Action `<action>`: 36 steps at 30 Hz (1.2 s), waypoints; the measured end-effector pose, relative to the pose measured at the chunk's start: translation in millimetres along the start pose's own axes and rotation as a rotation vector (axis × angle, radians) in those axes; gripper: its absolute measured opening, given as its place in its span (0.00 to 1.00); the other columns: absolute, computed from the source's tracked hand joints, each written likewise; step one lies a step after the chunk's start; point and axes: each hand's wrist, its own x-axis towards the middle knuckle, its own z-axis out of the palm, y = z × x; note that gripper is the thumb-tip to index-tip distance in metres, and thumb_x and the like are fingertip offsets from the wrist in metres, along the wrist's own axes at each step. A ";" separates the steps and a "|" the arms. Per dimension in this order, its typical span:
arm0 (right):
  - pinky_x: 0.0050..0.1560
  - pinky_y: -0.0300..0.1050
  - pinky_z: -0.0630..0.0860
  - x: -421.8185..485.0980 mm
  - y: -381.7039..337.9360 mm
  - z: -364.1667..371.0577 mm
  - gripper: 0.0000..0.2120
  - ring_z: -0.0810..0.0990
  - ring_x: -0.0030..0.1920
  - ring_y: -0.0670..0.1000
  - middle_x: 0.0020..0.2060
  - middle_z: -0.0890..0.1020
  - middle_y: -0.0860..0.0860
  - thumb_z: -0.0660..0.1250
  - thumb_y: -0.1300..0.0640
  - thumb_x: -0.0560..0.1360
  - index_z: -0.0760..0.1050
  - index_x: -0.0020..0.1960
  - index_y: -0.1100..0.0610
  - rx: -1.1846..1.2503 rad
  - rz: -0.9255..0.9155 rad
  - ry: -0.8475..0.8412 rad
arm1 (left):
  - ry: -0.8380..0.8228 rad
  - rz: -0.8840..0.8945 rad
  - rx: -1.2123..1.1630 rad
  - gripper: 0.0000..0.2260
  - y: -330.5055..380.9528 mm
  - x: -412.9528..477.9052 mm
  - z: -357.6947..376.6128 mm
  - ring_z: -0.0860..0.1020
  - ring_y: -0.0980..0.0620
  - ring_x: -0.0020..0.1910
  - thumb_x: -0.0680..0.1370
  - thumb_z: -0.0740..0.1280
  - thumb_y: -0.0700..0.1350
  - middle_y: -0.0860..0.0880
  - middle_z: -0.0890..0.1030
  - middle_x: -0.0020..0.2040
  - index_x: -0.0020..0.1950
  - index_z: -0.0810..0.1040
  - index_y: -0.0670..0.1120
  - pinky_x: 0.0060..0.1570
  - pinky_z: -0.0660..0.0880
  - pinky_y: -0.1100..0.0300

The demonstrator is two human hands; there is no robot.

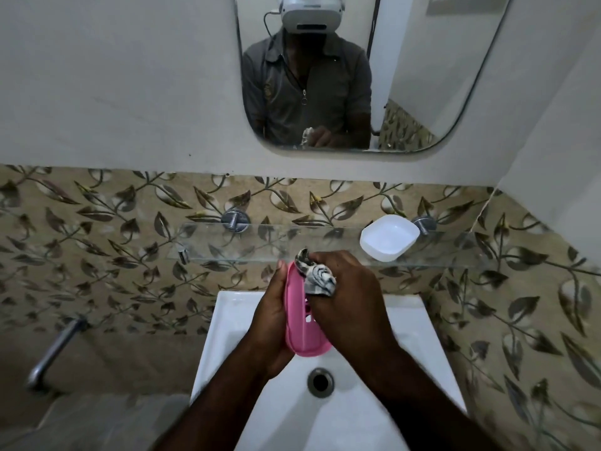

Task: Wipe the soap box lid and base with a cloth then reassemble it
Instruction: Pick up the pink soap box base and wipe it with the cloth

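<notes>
Pink plastic soap box half (297, 333), an oval shell with small slots cut in its floor, stands on edge above the white rectangular ceramic sink (227, 320). The left hand (271, 323) grips it, curled round its left rim from behind, with one fingertip showing over the top end. The right hand (344, 297) is closed round a bunched black-and-white patterned cloth (317, 278) and presses it into the hollow at the upper end of the pink shell. The slots show just below the cloth. Whether this pink piece is the lid or the base cannot be told.

The white plastic soap box half (388, 237), a rounded square dish, sits hollow side up on the right part of the clear glass wall shelf (260, 242), well apart from the hands. Round metal brackets (234, 220) hold the shelf to the beige leaf-patterned tiled wall (97, 255).

A round metal drain (320, 382) lies in the sink bowl below the pink shell. A metal tap (55, 349) sticks out from the wall at the lower left.

The rounded wall mirror (439, 76) above reflects a person in a white headset (310, 11) and a grey zip-neck shirt (286, 89). A small emblem on the shirt's chest is too blurred to read.
</notes>
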 end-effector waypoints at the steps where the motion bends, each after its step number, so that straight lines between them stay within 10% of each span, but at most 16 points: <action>1: 0.50 0.36 0.74 -0.4 -2.3 4.6 0.16 0.80 0.48 0.49 0.49 0.81 0.49 0.71 0.62 0.69 0.80 0.57 0.53 0.028 0.022 -0.001 | 0.008 0.007 0.007 0.29 1.9 -0.2 0.4 0.78 0.42 0.62 0.74 0.58 0.63 0.40 0.81 0.60 0.62 0.79 0.43 0.63 0.72 0.47; 9: 0.47 0.44 0.77 -24.5 11.8 7.7 0.16 0.79 0.47 0.47 0.47 0.78 0.47 0.70 0.61 0.68 0.81 0.54 0.47 0.062 -0.188 -0.366 | 0.082 -0.053 -0.073 0.35 10.9 2.9 -23.4 0.82 0.39 0.49 0.70 0.60 0.68 0.36 0.83 0.50 0.58 0.80 0.38 0.52 0.76 0.46; 15: 0.38 0.38 0.73 0.5 7.6 7.1 0.13 0.76 0.37 0.44 0.39 0.76 0.46 0.71 0.63 0.66 0.81 0.48 0.50 0.054 -0.022 -0.131 | 0.016 -0.050 0.001 0.28 0.9 -0.1 -15.8 0.85 0.46 0.46 0.78 0.53 0.63 0.41 0.85 0.51 0.56 0.81 0.43 0.45 0.80 0.53; 25: 0.39 0.46 0.71 -34.1 25.9 13.1 0.20 0.76 0.44 0.52 0.44 0.77 0.47 0.68 0.62 0.61 0.81 0.50 0.46 -0.285 -0.339 -0.559 | 0.039 -0.100 0.064 0.36 15.9 10.8 -34.1 0.83 0.44 0.46 0.73 0.54 0.70 0.40 0.84 0.49 0.63 0.78 0.40 0.46 0.80 0.51; 36: 0.41 0.47 0.73 -1.6 28.8 18.0 0.11 0.78 0.42 0.55 0.43 0.83 0.51 0.72 0.63 0.67 0.80 0.49 0.55 -0.295 -0.308 -0.217 | -0.071 -0.116 0.180 0.32 18.6 12.8 -37.5 0.84 0.45 0.45 0.75 0.51 0.69 0.41 0.85 0.49 0.54 0.82 0.45 0.48 0.77 0.51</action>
